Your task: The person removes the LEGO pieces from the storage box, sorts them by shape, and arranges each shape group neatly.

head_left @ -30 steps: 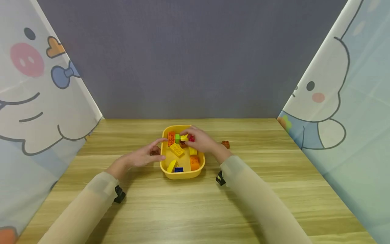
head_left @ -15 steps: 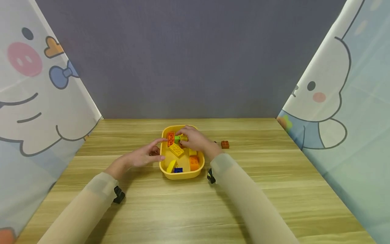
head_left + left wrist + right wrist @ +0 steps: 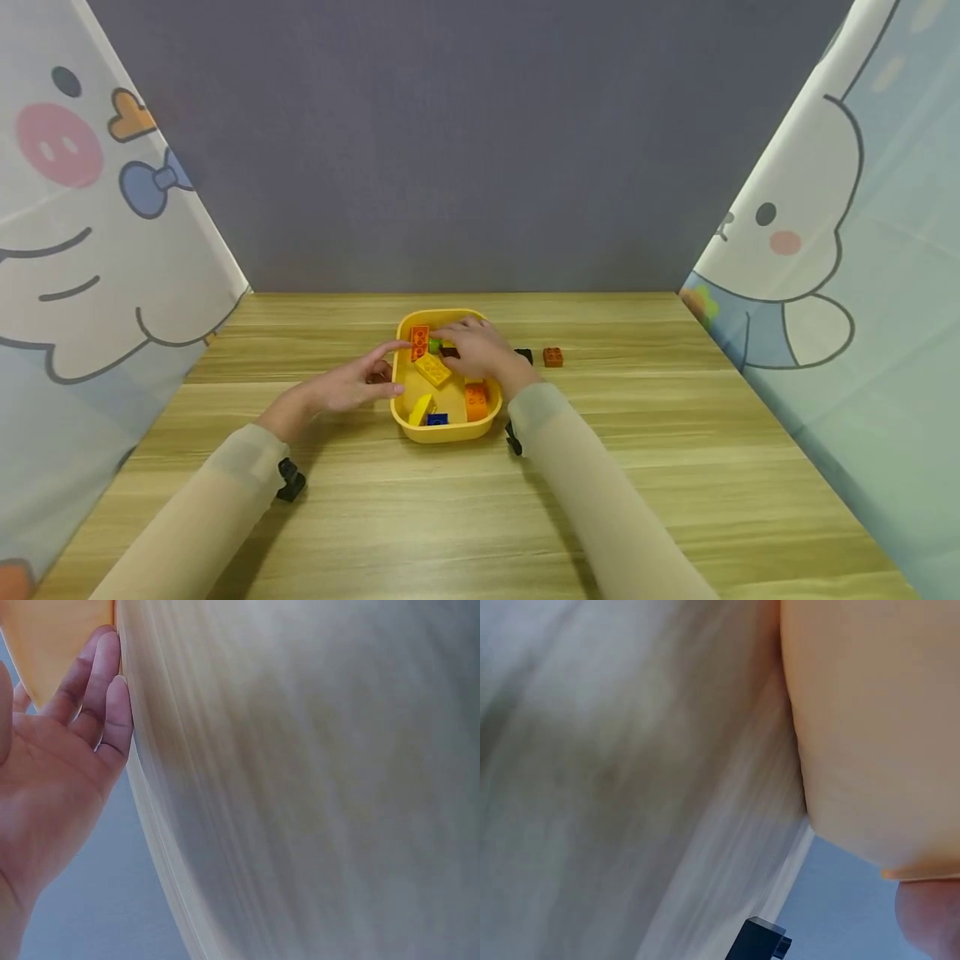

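My left hand lies at the left side of the yellow bin, index finger and thumb reaching over the rim. In the left wrist view, its other fingers lie fairly straight against the bin's outer wall. My right hand is over the bin's back right part; its fingertips are largely hidden among the bricks. Beside them are a green brick and a dark brown brick. An orange-red brick sits near my left index finger, with a yellow brick below it.
At the bin's front lie a yellow curved piece, a dark blue brick and an orange brick. Right of the bin, a black brick and a reddish-brown brick rest on the wooden table.
My right hand has shifted left, deeper over the bin, covering the pink piece and most of the small yellow one. The black brick behind my wrist has come into view. My left hand stays put.
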Demonstrator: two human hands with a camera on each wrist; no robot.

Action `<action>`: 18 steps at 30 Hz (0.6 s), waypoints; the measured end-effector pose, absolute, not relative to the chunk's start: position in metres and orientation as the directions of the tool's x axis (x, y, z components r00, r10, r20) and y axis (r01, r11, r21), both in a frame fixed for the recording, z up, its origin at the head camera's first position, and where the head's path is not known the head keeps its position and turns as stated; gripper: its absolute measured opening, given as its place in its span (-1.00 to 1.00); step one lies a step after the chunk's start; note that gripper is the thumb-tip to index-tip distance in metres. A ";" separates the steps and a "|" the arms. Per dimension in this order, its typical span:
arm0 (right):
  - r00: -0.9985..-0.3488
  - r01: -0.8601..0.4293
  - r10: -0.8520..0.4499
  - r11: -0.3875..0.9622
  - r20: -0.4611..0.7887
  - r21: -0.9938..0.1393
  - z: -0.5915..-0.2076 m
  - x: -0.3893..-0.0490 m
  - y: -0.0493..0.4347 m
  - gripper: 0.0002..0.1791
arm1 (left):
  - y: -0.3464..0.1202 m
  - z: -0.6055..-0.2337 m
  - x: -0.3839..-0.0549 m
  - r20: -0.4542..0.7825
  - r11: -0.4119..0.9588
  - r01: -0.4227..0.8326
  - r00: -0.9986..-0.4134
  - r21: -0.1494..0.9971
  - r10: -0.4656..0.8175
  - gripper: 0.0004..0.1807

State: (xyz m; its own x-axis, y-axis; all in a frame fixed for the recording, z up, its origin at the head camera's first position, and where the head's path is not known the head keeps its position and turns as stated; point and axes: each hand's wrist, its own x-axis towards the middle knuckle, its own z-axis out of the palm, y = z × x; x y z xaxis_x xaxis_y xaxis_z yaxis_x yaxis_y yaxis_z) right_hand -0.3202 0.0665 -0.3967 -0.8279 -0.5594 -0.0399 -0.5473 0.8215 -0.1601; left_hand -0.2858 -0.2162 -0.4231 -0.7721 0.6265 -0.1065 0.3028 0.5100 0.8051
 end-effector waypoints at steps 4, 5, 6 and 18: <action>-0.825 -0.553 -0.563 0.821 -0.047 -0.143 -0.396 -0.319 0.066 -0.42 | -0.216 -0.424 -0.286 -0.102 0.507 0.309 -0.770 0.805 0.630 -0.13; -0.827 -0.549 -0.561 0.822 -0.044 -0.151 -0.396 -0.319 0.066 -0.44 | -0.216 -0.423 -0.286 -0.100 0.505 0.311 -0.768 0.805 0.633 -0.13; -0.828 -0.546 -0.559 0.821 -0.039 -0.165 -0.397 -0.319 0.066 -0.46 | -0.216 -0.423 -0.286 -0.099 0.505 0.314 -0.767 0.804 0.634 -0.13; -0.796 -0.592 -0.604 0.788 -0.030 -0.172 -0.399 -0.319 0.068 -0.59 | -0.217 -0.424 -0.286 -0.089 0.499 0.327 -0.762 0.803 0.642 -0.13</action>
